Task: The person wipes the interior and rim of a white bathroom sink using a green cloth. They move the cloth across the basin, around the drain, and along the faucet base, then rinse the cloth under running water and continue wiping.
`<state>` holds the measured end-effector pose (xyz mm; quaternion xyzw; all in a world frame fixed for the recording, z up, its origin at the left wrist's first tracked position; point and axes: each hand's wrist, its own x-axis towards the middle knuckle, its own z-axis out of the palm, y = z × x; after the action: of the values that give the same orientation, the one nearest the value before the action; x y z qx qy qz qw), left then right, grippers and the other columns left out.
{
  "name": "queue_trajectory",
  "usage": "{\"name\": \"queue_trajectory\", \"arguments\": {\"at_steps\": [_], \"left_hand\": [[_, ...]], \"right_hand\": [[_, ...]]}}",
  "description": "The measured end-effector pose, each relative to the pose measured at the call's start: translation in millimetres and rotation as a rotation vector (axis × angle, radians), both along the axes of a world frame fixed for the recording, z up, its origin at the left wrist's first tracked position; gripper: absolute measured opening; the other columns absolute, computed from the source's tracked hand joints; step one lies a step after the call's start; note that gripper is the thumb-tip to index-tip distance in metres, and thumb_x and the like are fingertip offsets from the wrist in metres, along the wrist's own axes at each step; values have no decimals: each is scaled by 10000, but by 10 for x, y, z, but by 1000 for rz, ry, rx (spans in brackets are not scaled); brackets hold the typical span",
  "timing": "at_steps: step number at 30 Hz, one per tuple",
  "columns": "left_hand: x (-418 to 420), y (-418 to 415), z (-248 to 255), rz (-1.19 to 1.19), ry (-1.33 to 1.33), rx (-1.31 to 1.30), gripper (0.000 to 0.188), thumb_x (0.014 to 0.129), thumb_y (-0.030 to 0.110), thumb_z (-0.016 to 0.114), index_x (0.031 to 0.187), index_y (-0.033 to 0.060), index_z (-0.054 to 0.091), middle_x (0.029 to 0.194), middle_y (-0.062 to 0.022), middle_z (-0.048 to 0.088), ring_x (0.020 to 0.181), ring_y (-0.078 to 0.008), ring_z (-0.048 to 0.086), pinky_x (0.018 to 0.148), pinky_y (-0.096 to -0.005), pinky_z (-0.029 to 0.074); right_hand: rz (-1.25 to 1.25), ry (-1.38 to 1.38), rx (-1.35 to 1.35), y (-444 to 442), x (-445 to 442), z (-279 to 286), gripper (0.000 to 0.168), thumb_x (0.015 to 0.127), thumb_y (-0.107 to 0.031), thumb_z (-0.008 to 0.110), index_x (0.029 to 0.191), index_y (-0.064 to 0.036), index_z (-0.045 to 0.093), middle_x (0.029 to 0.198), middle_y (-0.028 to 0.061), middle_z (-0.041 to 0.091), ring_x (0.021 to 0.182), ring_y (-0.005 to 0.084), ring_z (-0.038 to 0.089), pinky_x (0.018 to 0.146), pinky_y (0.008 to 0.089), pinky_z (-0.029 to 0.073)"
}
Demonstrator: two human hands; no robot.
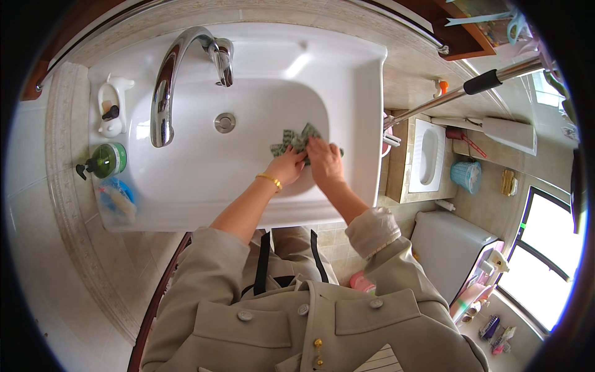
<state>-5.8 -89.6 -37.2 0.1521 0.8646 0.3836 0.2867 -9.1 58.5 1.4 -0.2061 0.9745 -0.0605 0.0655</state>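
Both my hands are over the right side of a white ceramic washbasin [186, 176]. A crumpled green-and-white patterned cloth [289, 138] is bunched beneath them. My right hand [325, 160] grips the cloth's right part with bent fingers. Close beside it, my left hand [287, 166], with a gold bracelet on the wrist, has its fingertips on the cloth's lower edge. Parts of the cloth are hidden under the fingers. A chrome faucet [163, 93] arches over the basin on the left, and a round metal drain [225, 122] sits in its floor.
Along the basin's left rim stand a white animal-shaped holder [118, 100], a green pump bottle [108, 160] and a blue dish with soap [118, 197]. A metal pole [432, 102] slants at the right. Beyond are a squat toilet [425, 156], a blue basket [466, 176] and a washing machine [451, 246].
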Motion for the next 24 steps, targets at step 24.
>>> {"name": "queue_trajectory", "arguments": {"at_steps": [24], "left_hand": [[-535,133,-583,682,-80,372,469,948,321,344,1344,69,346,1419,-214,261,1302,-470,206,1039,-557,222]], "right_hand": [[435,-305,221,-795,-1447,-173,267,782,-171,575,1021,-84,658,1108,30,548,1100,178,450,927,250,368]]}}
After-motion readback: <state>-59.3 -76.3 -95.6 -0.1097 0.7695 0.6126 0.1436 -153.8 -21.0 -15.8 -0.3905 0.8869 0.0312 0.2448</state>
